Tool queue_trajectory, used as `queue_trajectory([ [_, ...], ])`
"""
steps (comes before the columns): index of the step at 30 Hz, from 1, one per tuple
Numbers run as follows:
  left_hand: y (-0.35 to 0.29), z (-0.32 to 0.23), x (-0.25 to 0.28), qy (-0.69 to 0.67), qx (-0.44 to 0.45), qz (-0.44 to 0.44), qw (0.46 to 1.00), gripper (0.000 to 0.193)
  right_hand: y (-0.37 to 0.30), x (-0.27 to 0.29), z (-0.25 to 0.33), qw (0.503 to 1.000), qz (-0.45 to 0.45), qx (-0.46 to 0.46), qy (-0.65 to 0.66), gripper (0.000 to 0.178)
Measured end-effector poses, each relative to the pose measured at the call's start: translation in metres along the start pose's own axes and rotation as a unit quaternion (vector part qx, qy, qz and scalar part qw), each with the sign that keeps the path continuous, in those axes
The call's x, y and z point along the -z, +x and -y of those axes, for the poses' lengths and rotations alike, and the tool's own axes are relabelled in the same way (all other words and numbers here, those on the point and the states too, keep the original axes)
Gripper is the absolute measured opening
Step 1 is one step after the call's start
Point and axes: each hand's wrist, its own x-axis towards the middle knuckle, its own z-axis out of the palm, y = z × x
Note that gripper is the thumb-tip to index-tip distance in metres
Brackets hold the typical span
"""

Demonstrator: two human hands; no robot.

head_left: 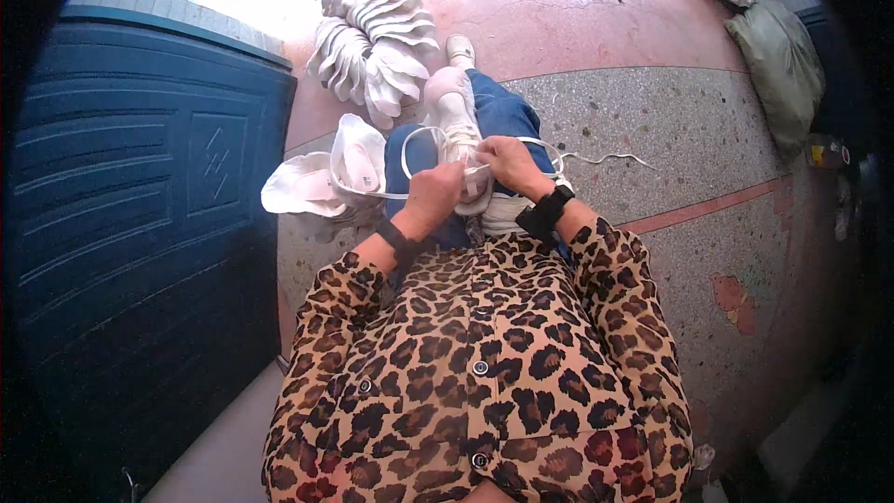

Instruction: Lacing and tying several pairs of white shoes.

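A pale pinkish-white shoe (pixel 449 104) lies along my lap between my thighs, its toe pointing away from me. White shoelace runs criss-cross over its front. My left hand (pixel 436 194) is closed at the shoe's ankle opening, with a loop of shoelace (pixel 406 155) curving out to its left. From the right, my right hand (pixel 512 164) pinches lace near the top eyelets, and more lace bends round behind that wrist. Both sets of fingertips are close together over the tongue. The exact grip is partly hidden by the fingers.
Two white shoe pieces with pink insides (pixel 358 160) rest left of my leg. Beyond them is a stacked heap of white shoe parts (pixel 372 48). A dark blue panelled door (pixel 149 177) stands at left. A loose lace (pixel 610 156) and a greenish sack (pixel 778 70) are at right.
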Motion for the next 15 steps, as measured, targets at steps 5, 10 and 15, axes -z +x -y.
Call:
queue_trajectory([
  [5,-0.001,0.001,-0.003,-0.023,-0.006,-0.013,1.0,0.011,0.006,-0.006,-0.002,0.998,0.018,-0.006,-0.052,0.026],
  [10,-0.005,0.002,-0.006,-0.024,0.013,0.031,0.999,0.021,0.014,-0.016,-0.001,1.0,-0.013,0.024,-0.012,0.021],
  [15,0.006,-0.008,0.012,-0.047,0.034,0.001,0.998,0.026,0.016,-0.015,0.004,1.0,0.005,-0.018,-0.004,0.02],
])
